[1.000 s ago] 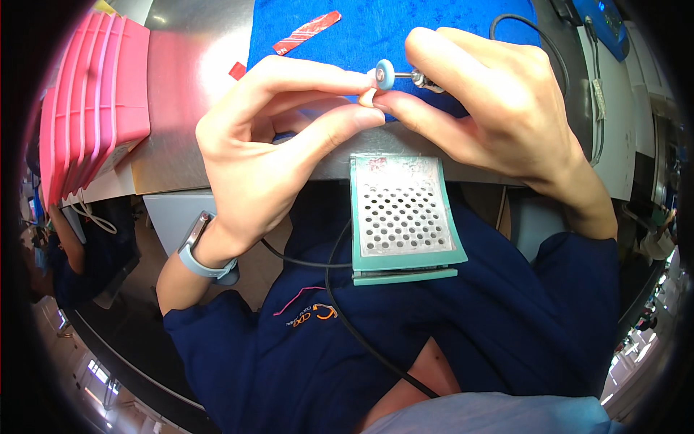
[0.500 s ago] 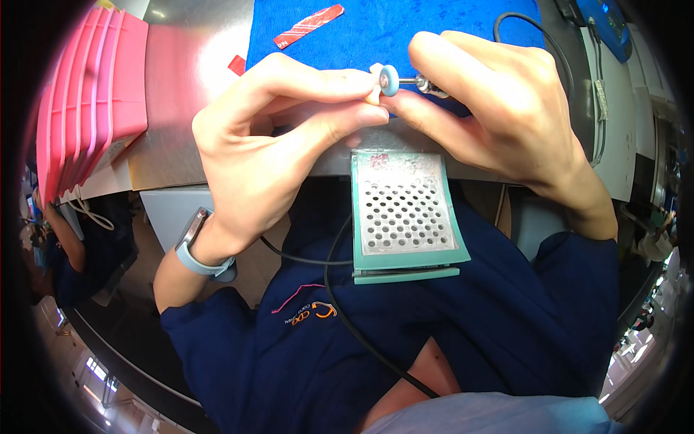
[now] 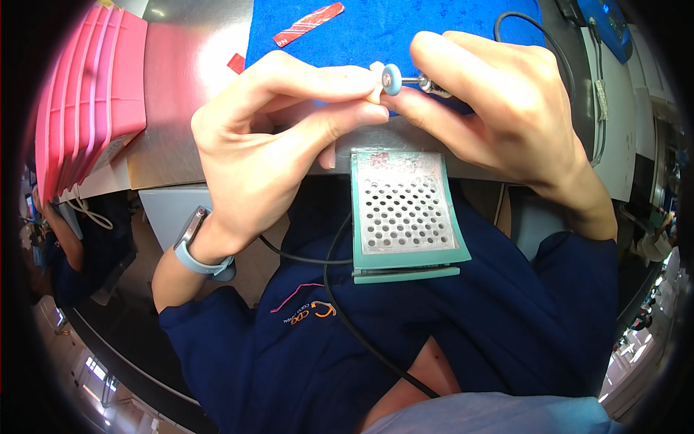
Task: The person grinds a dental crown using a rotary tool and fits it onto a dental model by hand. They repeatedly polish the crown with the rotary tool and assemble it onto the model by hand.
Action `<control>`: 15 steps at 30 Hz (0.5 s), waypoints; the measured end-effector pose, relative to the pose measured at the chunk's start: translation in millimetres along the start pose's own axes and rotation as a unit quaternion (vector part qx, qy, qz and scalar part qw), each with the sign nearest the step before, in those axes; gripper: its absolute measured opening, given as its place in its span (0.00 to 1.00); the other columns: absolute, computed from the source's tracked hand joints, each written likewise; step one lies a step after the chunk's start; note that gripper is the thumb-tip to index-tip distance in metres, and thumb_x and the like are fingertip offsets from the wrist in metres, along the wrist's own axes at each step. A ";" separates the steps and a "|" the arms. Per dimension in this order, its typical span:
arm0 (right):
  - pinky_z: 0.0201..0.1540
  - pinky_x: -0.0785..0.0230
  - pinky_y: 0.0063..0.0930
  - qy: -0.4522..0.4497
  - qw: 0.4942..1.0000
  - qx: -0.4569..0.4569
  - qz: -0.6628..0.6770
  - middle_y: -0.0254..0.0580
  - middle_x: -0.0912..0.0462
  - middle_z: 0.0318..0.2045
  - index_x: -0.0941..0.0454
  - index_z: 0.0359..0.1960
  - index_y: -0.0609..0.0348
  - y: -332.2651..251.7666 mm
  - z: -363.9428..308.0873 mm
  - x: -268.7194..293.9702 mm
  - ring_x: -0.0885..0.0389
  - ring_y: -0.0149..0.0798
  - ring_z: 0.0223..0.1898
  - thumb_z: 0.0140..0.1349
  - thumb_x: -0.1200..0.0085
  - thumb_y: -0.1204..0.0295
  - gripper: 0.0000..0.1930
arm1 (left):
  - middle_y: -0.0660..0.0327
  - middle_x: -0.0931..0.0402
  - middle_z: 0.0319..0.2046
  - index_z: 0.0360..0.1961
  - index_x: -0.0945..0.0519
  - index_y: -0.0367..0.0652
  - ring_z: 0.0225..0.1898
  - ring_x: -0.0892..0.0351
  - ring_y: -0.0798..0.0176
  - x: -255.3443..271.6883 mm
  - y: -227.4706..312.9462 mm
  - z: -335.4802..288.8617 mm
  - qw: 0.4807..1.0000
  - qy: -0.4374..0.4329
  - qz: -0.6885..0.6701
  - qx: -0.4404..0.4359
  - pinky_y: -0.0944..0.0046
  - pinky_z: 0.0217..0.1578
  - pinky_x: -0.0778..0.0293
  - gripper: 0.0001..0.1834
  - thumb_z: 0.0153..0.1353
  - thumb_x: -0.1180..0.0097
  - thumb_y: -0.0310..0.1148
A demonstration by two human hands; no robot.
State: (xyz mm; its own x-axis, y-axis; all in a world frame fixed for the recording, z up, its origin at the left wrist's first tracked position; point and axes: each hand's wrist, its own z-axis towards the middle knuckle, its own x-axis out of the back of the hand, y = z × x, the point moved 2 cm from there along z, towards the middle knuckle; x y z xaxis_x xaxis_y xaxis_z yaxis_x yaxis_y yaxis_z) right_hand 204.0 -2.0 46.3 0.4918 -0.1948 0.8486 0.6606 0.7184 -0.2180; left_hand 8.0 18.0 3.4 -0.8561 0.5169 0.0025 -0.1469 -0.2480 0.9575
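Observation:
My left hand [image 3: 264, 134] pinches a small cream-coloured piece, like a dental crown [image 3: 375, 95], between thumb and forefinger. Fingertips cover much of it. My right hand [image 3: 510, 98] is closed around a rotary handpiece [image 3: 428, 84], whose body is mostly hidden in the grip. On its thin metal shank sits a pale blue polishing wheel [image 3: 392, 79], right against or just beside the cream piece; whether they touch I cannot tell. Both hands meet above the bench edge, and my right thumb reaches close to the left fingertips.
Below my hands, a green-framed perforated metal grille [image 3: 405, 210] juts from the bench toward me. A blue cloth [image 3: 394, 32] lies beyond, with a red strip [image 3: 309, 24] on it. Pink bins [image 3: 108, 79] stand left; a blue device [image 3: 606, 29] and cables are at right.
Both hands hold almost the same pose. The wheel and right hand have shifted very slightly right, and a lower left fingertip has dropped a little.

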 end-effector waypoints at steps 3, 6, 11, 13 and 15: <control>0.17 0.40 0.30 -0.014 1.000 0.000 -0.003 0.39 0.28 0.18 0.25 0.31 0.62 -1.9 -1.4 -1.0 0.29 0.39 0.16 0.49 0.34 0.74 0.12 | 0.49 0.19 0.37 0.39 0.24 0.34 0.25 0.22 0.71 0.6 -1.8 -0.4 1.000 -0.006 -0.006 -0.005 0.76 0.19 0.27 0.10 0.57 0.42 0.13; 0.17 0.40 0.30 -0.010 1.000 -0.005 0.004 0.39 0.29 0.18 0.25 0.31 0.62 -1.3 -1.2 0.2 0.29 0.39 0.16 0.49 0.34 0.75 0.12 | 0.49 0.18 0.37 0.39 0.24 0.34 0.25 0.22 0.72 -0.2 -1.0 -0.3 1.000 -0.004 -0.004 -0.007 0.76 0.18 0.28 0.10 0.57 0.41 0.14; 0.17 0.40 0.30 -0.039 0.999 -0.010 -0.009 0.39 0.28 0.18 0.25 0.32 0.62 -0.7 -2.5 -0.5 0.29 0.39 0.16 0.49 0.34 0.75 0.11 | 0.50 0.18 0.37 0.39 0.24 0.34 0.24 0.23 0.73 -0.4 -0.6 -0.4 1.000 -0.001 0.004 -0.002 0.77 0.18 0.30 0.10 0.57 0.41 0.14; 0.17 0.40 0.30 0.014 1.000 0.014 0.016 0.39 0.28 0.19 0.25 0.32 0.62 -1.0 -2.7 -0.6 0.30 0.39 0.15 0.49 0.34 0.75 0.11 | 0.50 0.18 0.37 0.39 0.24 0.35 0.23 0.23 0.74 -0.2 0.0 -0.2 1.000 -0.002 0.007 0.001 0.78 0.17 0.30 0.10 0.56 0.40 0.14; 0.17 0.40 0.30 0.003 1.000 0.003 0.017 0.39 0.28 0.19 0.25 0.32 0.62 0.5 -2.8 1.3 0.29 0.39 0.16 0.49 0.34 0.75 0.12 | 0.50 0.18 0.37 0.39 0.23 0.35 0.23 0.24 0.74 -0.1 -1.7 0.0 1.000 -0.003 0.014 -0.007 0.78 0.17 0.31 0.10 0.57 0.40 0.14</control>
State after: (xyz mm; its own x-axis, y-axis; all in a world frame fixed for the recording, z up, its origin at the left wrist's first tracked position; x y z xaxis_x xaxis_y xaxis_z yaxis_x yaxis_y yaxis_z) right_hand 206.5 -3.8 45.9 0.5167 -0.1738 0.8383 0.6402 0.7285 -0.2436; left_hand 8.3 18.5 1.7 -0.8565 0.5152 0.0308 -0.1299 -0.2729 0.9532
